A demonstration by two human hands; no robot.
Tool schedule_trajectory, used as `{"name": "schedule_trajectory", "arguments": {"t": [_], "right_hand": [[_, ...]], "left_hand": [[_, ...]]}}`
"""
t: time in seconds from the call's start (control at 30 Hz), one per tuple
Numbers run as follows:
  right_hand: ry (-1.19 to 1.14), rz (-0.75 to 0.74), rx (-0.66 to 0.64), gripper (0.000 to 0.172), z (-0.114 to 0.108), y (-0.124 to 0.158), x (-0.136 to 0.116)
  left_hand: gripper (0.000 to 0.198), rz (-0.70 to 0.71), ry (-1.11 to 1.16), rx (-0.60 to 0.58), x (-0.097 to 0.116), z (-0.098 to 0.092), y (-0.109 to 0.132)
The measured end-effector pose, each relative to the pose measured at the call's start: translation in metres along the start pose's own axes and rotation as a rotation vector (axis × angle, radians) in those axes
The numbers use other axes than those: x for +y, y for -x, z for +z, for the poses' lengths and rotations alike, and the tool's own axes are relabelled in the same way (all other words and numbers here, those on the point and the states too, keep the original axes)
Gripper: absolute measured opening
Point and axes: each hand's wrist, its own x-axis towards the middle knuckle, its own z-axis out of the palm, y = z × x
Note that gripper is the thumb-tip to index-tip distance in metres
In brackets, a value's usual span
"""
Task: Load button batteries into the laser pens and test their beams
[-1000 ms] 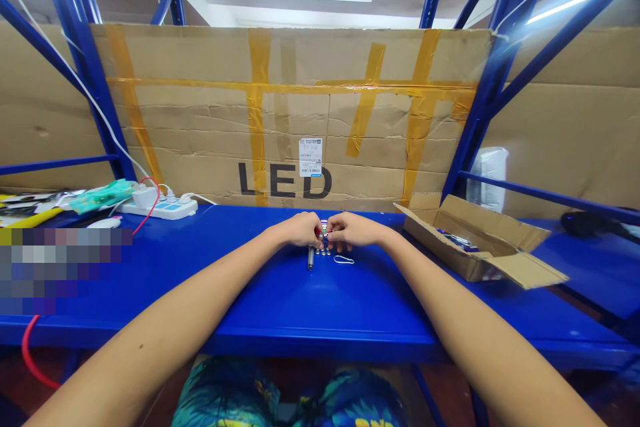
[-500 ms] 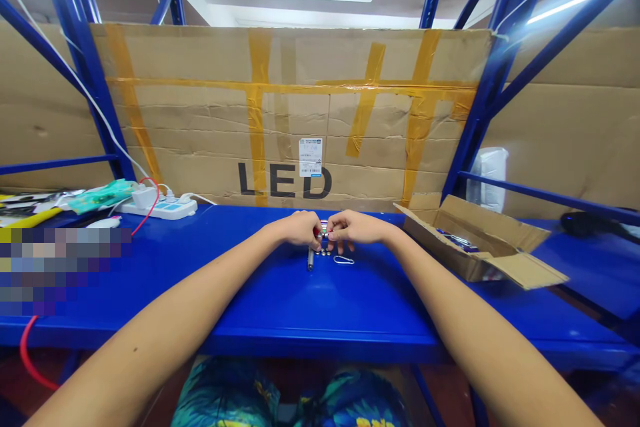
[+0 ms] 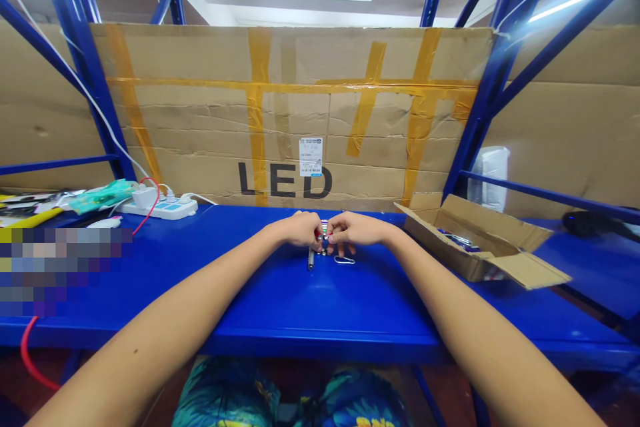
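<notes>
Left hand [image 3: 299,229] and right hand [image 3: 358,229] meet above the blue worktop [image 3: 310,307], fingers pinching a small red-and-silver piece [image 3: 325,233]; a metal tube [image 3: 311,259] and clip [image 3: 344,259] lie just below

The left arm [image 3: 175,320] and right arm [image 3: 465,320] are bare down to the left hand [image 3: 300,229] and right hand [image 3: 358,229]. The shorts [image 3: 225,400] carry a leafy teal, blue and yellow print on dark cloth.
</notes>
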Motion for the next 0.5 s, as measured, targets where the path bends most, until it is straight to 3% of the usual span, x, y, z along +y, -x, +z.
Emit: {"name": "schedule_trajectory", "arguments": {"t": [0.5], "right_hand": [[0.014,-0.013,-0.013,0.017,0.0006,0.0001,-0.0008]], "left_hand": [[0.015,0.007,0.026,0.008,0.0019,0.0016,-0.0001]]}}
